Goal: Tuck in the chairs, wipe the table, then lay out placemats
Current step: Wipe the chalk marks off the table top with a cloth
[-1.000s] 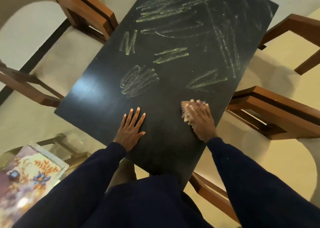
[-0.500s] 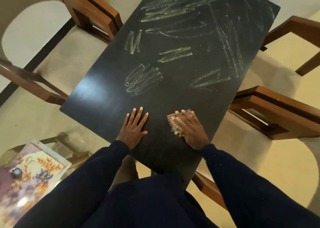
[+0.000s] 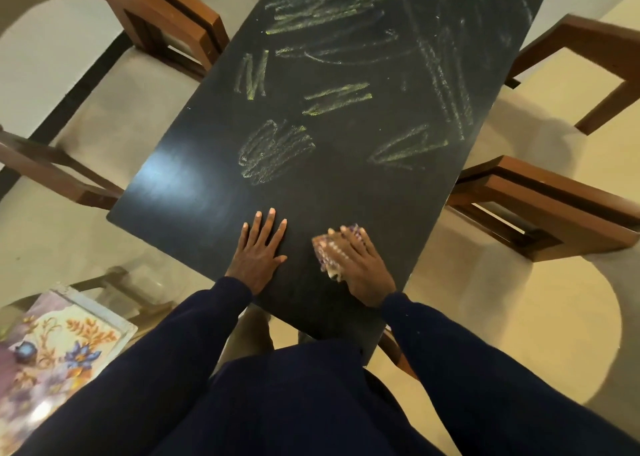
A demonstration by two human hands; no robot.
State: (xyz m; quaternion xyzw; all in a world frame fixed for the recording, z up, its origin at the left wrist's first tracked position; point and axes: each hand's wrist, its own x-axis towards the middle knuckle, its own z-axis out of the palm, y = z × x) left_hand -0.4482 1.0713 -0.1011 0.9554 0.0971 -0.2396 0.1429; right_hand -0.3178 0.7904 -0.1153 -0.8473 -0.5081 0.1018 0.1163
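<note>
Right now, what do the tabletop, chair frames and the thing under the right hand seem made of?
The tabletop is a dark, smooth board, perhaps laminate or paint; its soft glare suggests semi-gloss. The chair frame looks like brown wood with a varnish sheen. The cloth under the right hand looks soft and patterned, fabric or maybe sponge; too blurred to tell.
</note>
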